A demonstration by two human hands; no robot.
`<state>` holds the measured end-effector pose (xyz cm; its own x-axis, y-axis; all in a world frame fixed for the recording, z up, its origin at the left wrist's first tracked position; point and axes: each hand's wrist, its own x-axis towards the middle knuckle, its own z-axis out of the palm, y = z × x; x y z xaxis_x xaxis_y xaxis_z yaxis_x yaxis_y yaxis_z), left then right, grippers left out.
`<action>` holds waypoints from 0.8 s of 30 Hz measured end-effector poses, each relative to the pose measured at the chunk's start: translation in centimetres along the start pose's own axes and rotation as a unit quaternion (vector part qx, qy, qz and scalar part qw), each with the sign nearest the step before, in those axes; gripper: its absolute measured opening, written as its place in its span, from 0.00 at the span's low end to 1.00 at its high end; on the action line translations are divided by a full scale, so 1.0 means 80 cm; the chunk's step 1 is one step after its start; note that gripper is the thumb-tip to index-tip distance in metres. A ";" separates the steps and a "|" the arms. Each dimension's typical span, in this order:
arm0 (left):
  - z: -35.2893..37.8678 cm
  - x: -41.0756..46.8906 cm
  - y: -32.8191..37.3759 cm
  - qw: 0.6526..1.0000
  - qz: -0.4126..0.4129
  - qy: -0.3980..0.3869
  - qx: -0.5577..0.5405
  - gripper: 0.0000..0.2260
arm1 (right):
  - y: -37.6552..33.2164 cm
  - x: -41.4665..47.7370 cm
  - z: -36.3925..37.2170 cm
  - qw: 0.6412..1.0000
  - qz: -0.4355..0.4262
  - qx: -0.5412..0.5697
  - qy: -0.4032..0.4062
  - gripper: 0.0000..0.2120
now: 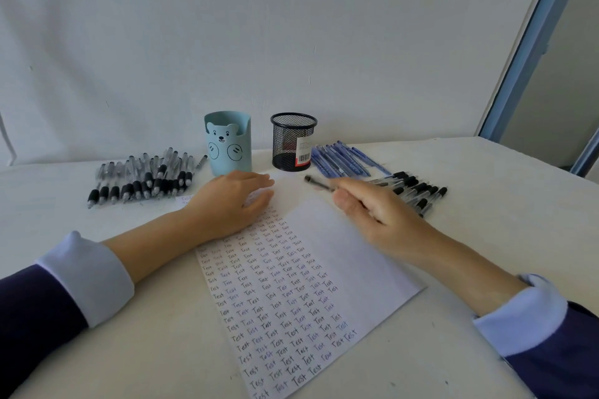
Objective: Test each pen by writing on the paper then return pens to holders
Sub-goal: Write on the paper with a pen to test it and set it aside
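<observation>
Now a pen is held over the paper, between two tests.

Nearest, the paper (324, 236) lies on the white desk (486, 236), its left part full of "Test" words. The left hand (227, 204) rests flat and open on its top edge and holds nothing. The right hand (372, 207) has its fingers (348, 197) closed around a black pen (319, 184), the tip free above the sheet. Such a pen looks light, stiff and a little slippery; I think the rubber grip is the best place to hold. Farther, pen piles lie left (146, 178) and right (411, 189), and blue pens (343, 159). Behind stand the bear holder (228, 142) and the mesh holder (293, 141), before a plain white wall (291, 26).
</observation>
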<state>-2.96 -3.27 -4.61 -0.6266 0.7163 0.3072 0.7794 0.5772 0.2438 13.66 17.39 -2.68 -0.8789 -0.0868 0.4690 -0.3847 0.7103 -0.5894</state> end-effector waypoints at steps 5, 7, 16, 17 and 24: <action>0.001 0.005 -0.016 0.997 -0.030 -0.076 0.008 0.21 | 0.011 -0.002 0.015 0.990 -0.049 -0.101 -0.089 0.18; 0.003 0.005 -0.018 0.996 -0.031 -0.078 0.003 0.22 | 0.012 -0.002 0.022 0.989 -0.053 -0.087 -0.112 0.15; -0.001 0.003 -0.010 0.997 -0.032 -0.069 0.014 0.23 | 0.015 0.007 0.005 0.988 0.014 -0.116 -0.103 0.19; -0.004 0.002 -0.004 0.997 -0.035 -0.067 -0.006 0.25 | 0.023 0.010 -0.006 0.990 0.014 -0.133 -0.051 0.17; -0.036 -0.018 0.062 0.950 0.047 -0.261 -0.167 0.25 | 0.068 0.008 -0.053 0.942 0.125 -0.297 -0.097 0.19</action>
<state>1.80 -2.58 -1.16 -0.4019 0.9057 -0.1348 0.7346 0.4068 0.5431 12.24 24.14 -2.79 -0.9783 0.0503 0.2011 0.0163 0.9857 -0.1676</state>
